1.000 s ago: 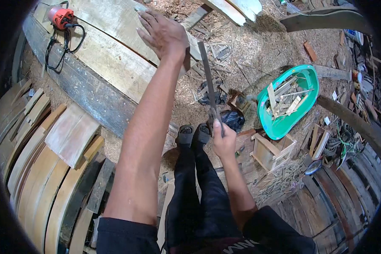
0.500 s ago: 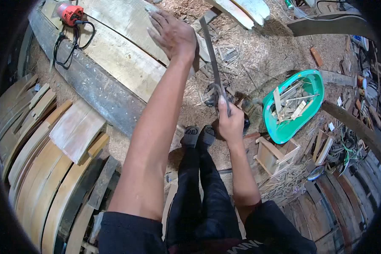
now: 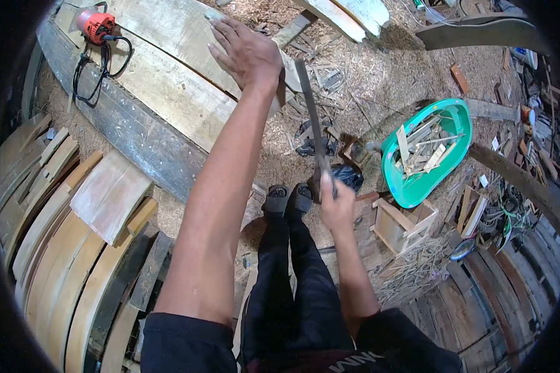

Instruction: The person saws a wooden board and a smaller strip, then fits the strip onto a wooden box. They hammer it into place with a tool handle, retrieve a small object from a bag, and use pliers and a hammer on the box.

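My left hand (image 3: 247, 57) lies with its fingers spread on the pale wooden board (image 3: 174, 34), near the board's right end. My right hand (image 3: 337, 204) is wrapped round the handle of a handsaw (image 3: 313, 112). The narrow dark blade points up and slightly left, just right of the board's end. Blade and board look apart, though the exact gap is hard to judge. The board rests on a long dark plank (image 3: 137, 130).
A red power tool (image 3: 98, 26) with a black cord sits on the boards at upper left. A green tub (image 3: 397, 180) holds wood scraps at right. Stacked planks (image 3: 62, 273) stand lower left. A small wooden crate (image 3: 389, 230) is near my feet.
The saw and my right hand have moved slightly down, and the blade tip is lower. My left hand stays on the board. The whole view has shifted a little.
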Motion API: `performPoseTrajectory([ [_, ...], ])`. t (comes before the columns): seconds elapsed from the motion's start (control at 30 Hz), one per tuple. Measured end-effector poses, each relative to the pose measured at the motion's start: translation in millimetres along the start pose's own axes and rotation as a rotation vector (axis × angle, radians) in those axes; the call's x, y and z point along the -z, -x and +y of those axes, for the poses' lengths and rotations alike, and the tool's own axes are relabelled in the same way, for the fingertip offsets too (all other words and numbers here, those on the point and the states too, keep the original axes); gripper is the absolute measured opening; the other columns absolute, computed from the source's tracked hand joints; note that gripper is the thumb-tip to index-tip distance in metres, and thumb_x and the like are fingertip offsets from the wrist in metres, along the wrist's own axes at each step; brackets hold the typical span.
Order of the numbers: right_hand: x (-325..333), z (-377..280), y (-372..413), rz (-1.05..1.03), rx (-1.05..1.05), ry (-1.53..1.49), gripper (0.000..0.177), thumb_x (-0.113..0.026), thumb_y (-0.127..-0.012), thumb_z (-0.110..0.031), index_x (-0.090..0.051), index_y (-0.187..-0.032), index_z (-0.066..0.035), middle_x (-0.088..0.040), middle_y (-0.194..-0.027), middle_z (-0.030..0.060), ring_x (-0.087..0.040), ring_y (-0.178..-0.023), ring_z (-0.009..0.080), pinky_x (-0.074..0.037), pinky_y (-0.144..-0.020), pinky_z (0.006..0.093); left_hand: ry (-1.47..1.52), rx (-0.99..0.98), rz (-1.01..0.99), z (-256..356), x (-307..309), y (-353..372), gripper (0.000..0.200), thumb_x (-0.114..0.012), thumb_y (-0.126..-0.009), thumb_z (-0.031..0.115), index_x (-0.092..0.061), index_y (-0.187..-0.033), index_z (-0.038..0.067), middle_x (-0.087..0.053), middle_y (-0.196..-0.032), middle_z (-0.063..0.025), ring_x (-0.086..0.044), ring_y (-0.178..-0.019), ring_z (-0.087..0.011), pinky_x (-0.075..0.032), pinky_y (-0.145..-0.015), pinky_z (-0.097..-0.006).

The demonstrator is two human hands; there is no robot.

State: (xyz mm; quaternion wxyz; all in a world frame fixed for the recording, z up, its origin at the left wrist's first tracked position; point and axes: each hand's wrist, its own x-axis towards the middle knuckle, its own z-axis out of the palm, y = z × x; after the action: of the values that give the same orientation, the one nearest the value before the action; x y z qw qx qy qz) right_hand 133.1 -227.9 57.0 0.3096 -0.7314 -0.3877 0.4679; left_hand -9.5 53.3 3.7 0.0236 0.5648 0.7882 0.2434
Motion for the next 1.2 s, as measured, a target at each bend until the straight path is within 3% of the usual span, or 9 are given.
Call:
performPoseTrajectory([
  [0.1, -10, -42, -57, -0.064, -0.024, -0.006, 0.038, -0.06, -0.099, -0.028, -0.06, -0.077, 0.003, -0.045, -0.059, 0.0026, -0.042, -0.06, 0.0081, -0.04, -0.053, 0.0304, -0.005, 0.004, 0.008, -5, 0, -2, 0.063, -0.04, -0.094, 0.019, -0.024, -0.148, -0.01, -0.026, -0.155, -0.0283, -0.02, -0.148, -0.0373, -0.007, -0.121, -0.0518],
  [0.23, 3, -12, -3, 0.004, 0.037, -0.007, 0.037, -0.061, -0.098, -0.028, -0.062, -0.08, 0.004, -0.049, -0.06, 0.0023, -0.043, -0.061, 0.0084, -0.04, -0.054, 0.0298, 0.035, -0.015, 0.018, -1, -3, 1, 0.064, -0.04, -0.095, 0.022, -0.024, -0.148, -0.012, -0.025, -0.155, -0.0298, -0.018, -0.148, -0.0376, -0.005, -0.121, -0.0517],
  [0.33, 13, 2, -1, -0.064, -0.121, 0.004, 0.038, -0.06, -0.099, -0.03, -0.064, -0.08, 0.004, -0.051, -0.059, 0.0034, -0.046, -0.061, 0.0081, -0.041, -0.054, 0.0299, 0.02, -0.03, 0.018, -2, -1, 3, 0.063, -0.04, -0.096, 0.022, -0.026, -0.147, -0.012, -0.024, -0.155, -0.0306, -0.018, -0.148, -0.0376, -0.006, -0.12, -0.0528],
  [0.37, 6, 15, -8, 0.063, -0.061, -0.019, 0.044, -0.058, -0.1, -0.031, -0.058, -0.072, 0.002, -0.048, -0.056, 0.0028, -0.044, -0.057, 0.0082, -0.037, -0.051, 0.0308, 0.013, -0.04, 0.046, -2, -2, 0, 0.061, -0.039, -0.096, 0.022, -0.027, -0.146, -0.011, -0.025, -0.155, -0.0301, -0.02, -0.148, -0.0372, -0.008, -0.12, -0.0529],
  [0.5, 43, 11, -29, -0.102, -0.199, -0.134, 0.049, -0.058, -0.101, -0.035, -0.053, -0.065, -0.002, -0.045, -0.056, -0.0059, -0.037, -0.054, 0.0046, -0.03, -0.048, 0.0272, 0.017, -0.038, 0.076, -5, -6, 0, 0.058, -0.039, -0.096, 0.02, -0.032, -0.145, -0.01, -0.027, -0.154, -0.0293, -0.023, -0.147, -0.0367, -0.012, -0.12, -0.0519],
  [0.77, -8, 16, 9, 0.118, -0.063, -0.255, 0.043, -0.058, -0.101, -0.033, -0.055, -0.072, -0.002, -0.044, -0.062, -0.006, -0.038, -0.059, 0.0041, -0.031, -0.051, 0.0258, -0.036, -0.055, 0.14, -11, -12, -3, 0.06, -0.042, -0.094, 0.025, -0.034, -0.144, -0.008, -0.033, -0.152, -0.0273, -0.026, -0.147, -0.0353, -0.017, -0.119, -0.0521],
  [0.87, -17, 22, 20, 0.23, -0.125, -0.591, 0.038, -0.056, -0.102, -0.033, -0.058, -0.078, -0.004, -0.047, -0.064, -0.0059, -0.041, -0.06, 0.0035, -0.032, -0.052, 0.0237, 0.056, -0.004, 0.127, 0, 1, -1, 0.061, -0.046, -0.092, 0.023, -0.036, -0.142, -0.011, -0.036, -0.15, -0.0289, -0.03, -0.144, -0.0363, -0.02, -0.118, -0.05],
  [1.07, -9, 0, -13, 0.253, -0.029, -0.39, 0.027, -0.072, -0.092, -0.028, -0.062, -0.083, -0.004, -0.053, -0.069, -0.006, -0.044, -0.06, 0.0032, -0.035, -0.053, 0.0225, 0.341, -0.115, 0.196, -15, 4, 9, 0.066, -0.055, -0.083, 0.009, -0.035, -0.139, -0.018, -0.043, -0.142, -0.0332, -0.041, -0.133, -0.0434, -0.029, -0.115, -0.044],
  [1.2, -41, -17, -74, 0.186, 0.085, -0.395, 0.027, -0.075, -0.089, -0.028, -0.067, -0.087, -0.002, -0.054, -0.067, -0.0059, -0.045, -0.058, 0.0035, -0.035, -0.051, 0.0235, 0.471, -0.079, 0.143, -15, 19, 29, 0.064, -0.045, -0.083, 0.003, -0.032, -0.142, -0.016, -0.04, -0.143, -0.0349, -0.037, -0.136, -0.0447, -0.028, -0.117, -0.0427],
])
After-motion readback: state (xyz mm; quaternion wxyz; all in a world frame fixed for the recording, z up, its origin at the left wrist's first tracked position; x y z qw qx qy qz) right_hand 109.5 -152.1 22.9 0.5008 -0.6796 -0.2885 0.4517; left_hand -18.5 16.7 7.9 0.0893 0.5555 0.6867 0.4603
